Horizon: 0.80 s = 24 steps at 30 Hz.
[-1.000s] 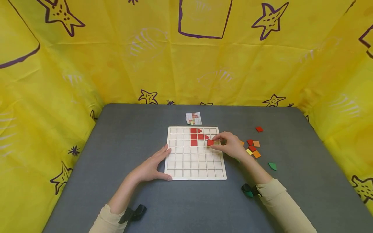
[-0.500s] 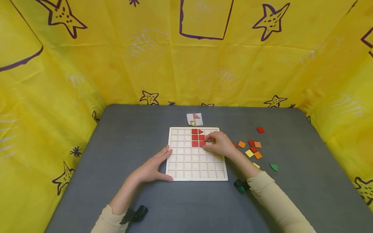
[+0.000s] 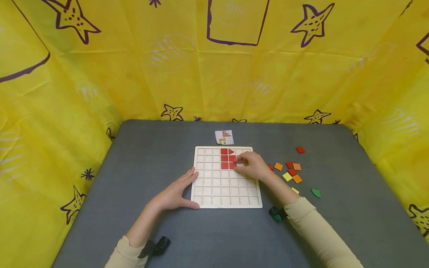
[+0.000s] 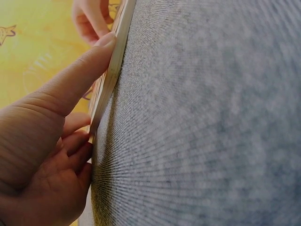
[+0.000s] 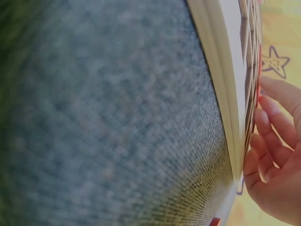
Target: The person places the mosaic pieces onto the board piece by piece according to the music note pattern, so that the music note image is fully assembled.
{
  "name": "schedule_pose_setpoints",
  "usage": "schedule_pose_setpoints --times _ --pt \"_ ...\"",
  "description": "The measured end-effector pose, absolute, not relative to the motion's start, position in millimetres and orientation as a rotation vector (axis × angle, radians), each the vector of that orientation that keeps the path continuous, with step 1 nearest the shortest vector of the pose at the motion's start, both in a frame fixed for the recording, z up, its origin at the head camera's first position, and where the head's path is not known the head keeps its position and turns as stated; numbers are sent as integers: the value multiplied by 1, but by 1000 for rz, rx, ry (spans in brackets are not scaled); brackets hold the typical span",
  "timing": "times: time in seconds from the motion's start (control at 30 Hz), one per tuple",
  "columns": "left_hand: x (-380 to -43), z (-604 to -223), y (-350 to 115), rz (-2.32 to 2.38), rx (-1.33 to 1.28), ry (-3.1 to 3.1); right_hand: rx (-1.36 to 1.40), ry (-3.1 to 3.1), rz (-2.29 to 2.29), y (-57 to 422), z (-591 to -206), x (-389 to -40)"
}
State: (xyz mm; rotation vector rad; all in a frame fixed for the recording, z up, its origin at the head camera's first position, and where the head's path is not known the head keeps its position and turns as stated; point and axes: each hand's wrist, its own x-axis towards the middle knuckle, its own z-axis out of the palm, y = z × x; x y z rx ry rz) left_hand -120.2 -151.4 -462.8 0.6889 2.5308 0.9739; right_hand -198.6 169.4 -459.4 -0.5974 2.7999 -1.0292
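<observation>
A pale wooden grid board [image 3: 207,190] lies on the grey table. Red square tiles [image 3: 224,158] fill several cells near its top middle, with a red triangle [image 3: 231,151] in the top row. My right hand [image 3: 253,165] reaches over the board's right side, thumb and forefinger at the edges of a red square tile [image 3: 232,165] in the third row. The hand hides the cells to the right of that tile. My left hand [image 3: 174,190] rests along the board's left edge, fingers extended; the left wrist view shows its thumb [image 4: 89,68] on the front corner.
Behind the board lies a small printed card [image 3: 224,137] with a coloured grid pattern. Loose tiles are scattered to the right: red [image 3: 300,149], orange [image 3: 297,179], yellow [image 3: 287,176] and a green rounded one [image 3: 315,192]. A yellow patterned cloth [image 3: 214,85] surrounds the table.
My right hand has moved left with a red square tile and set it down into the third row beside another red square. The left hand stays at the board's edge.
</observation>
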Motion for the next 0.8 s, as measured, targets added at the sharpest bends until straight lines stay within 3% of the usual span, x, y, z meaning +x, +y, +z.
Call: schedule_pose_setpoints --times 0.3,0.8 --pt "-121 -464 -152 960 685 2534 -395 2767 -1192 193 -458 -195" --pt "-121 -464 -152 978 690 2523 78 2909 -1258 297 -448 -189"
